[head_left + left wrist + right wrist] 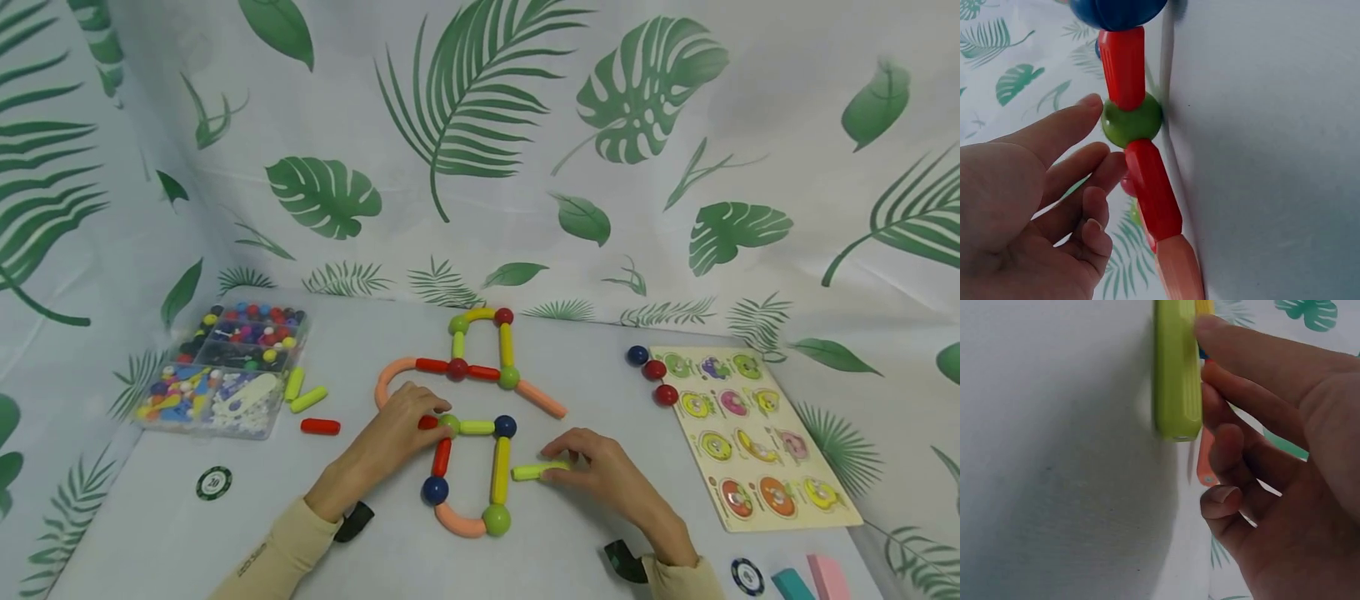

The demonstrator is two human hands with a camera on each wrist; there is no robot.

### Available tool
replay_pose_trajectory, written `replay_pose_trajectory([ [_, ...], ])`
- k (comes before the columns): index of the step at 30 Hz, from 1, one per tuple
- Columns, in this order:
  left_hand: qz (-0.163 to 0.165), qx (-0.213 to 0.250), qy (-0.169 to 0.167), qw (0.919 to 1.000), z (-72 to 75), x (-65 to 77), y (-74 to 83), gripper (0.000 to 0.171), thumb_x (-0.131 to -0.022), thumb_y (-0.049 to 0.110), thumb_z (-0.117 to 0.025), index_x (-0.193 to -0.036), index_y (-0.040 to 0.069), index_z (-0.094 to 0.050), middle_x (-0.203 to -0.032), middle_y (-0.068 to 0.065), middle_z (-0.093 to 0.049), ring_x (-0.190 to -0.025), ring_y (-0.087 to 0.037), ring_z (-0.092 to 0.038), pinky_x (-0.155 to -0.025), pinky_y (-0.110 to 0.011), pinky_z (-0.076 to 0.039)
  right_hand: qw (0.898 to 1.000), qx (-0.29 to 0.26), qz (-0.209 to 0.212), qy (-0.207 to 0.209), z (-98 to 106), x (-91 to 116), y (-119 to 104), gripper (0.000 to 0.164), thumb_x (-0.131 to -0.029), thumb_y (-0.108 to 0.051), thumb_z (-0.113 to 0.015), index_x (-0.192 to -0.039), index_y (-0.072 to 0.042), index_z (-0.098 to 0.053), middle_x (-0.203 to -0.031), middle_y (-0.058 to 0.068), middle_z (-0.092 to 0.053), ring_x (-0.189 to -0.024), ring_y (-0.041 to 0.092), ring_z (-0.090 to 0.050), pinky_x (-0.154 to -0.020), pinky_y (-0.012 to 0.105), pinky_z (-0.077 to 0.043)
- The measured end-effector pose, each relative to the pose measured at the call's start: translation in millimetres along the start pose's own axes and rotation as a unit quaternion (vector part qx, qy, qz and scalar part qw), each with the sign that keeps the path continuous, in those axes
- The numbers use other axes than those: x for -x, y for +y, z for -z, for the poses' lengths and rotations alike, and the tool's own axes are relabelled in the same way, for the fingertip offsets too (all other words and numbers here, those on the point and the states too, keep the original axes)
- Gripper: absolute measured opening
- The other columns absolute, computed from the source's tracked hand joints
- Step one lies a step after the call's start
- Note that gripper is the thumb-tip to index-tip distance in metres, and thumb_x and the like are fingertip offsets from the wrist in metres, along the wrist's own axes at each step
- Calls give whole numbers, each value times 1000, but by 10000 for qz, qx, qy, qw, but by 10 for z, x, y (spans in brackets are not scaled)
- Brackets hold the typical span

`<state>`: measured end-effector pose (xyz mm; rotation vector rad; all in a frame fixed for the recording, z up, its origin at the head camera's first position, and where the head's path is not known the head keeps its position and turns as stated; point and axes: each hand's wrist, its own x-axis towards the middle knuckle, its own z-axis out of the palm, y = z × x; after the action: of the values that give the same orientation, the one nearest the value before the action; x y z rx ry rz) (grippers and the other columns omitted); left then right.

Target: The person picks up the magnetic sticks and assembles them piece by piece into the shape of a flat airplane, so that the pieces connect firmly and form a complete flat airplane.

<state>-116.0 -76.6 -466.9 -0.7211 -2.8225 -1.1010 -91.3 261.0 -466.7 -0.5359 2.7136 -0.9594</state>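
My right hand (600, 471) pinches a light green building stick (527, 472) between thumb and fingers. The right wrist view shows that stick (1177, 375) with its near end free. My left hand (401, 421) is at a green ball (450, 425) of the stick-and-ball frame; its loosely bent fingers lie beside the ball, and I cannot tell whether they touch. A red stick (1154, 187) joins that ball in the left wrist view. The lower loop has a yellow stick (500, 471), two blue balls, another green ball (497, 520) and a curved salmon stick (459, 522).
An upper loop with a red ball (457, 368) lies behind. At left, a divided bead box (202, 377) stands near loose green sticks (309, 400) and a red stick (320, 427). A fruit puzzle board (757, 442) lies right, beside a blue ball (637, 356) and two red balls.
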Motion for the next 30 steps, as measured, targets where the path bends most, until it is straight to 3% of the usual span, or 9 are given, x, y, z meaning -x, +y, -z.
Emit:
replay_pose_trajectory([
  [6,-8,-12,-25,10000,-23,13,-17,31,-87,25,-81,-114,11,-75,-105,3,-70,-96,-10,-50,-83,-27,-50,9990,234,184,-320,-31,-15,1,23,-85,-31,-82,-107,-29,-75,-100,-16,-67,-88,4,-56,-80,25,-52],
  [17,-31,-75,-85,9999,-44,6,-23,28,-87,24,-82,-112,14,-77,-106,3,-70,-97,-9,-50,-83,-27,-51,9928,689,377,905,47,-109,59,27,-81,-18,-86,-105,-23,-77,-104,-9,-70,-90,7,-59,-79,28,-54],
  [24,-52,-125,-84,9999,-49,3,-32,28,-86,25,-82,-112,14,-77,-107,3,-70,-99,-9,-51,-84,-27,-51,9914,838,223,982,40,-196,68,28,-82,-19,-85,-109,-21,-77,-108,-5,-70,-93,10,-59,-80,33,-55],
  [30,-43,-157,-116,9998,-43,2,-34,28,-86,25,-82,-112,15,-77,-106,4,-70,-97,-9,-50,-84,-27,-50,9900,909,361,1019,8,-260,41,28,-82,-17,-85,-108,-18,-77,-107,-3,-70,-96,12,-61,-81,34,-57],
])
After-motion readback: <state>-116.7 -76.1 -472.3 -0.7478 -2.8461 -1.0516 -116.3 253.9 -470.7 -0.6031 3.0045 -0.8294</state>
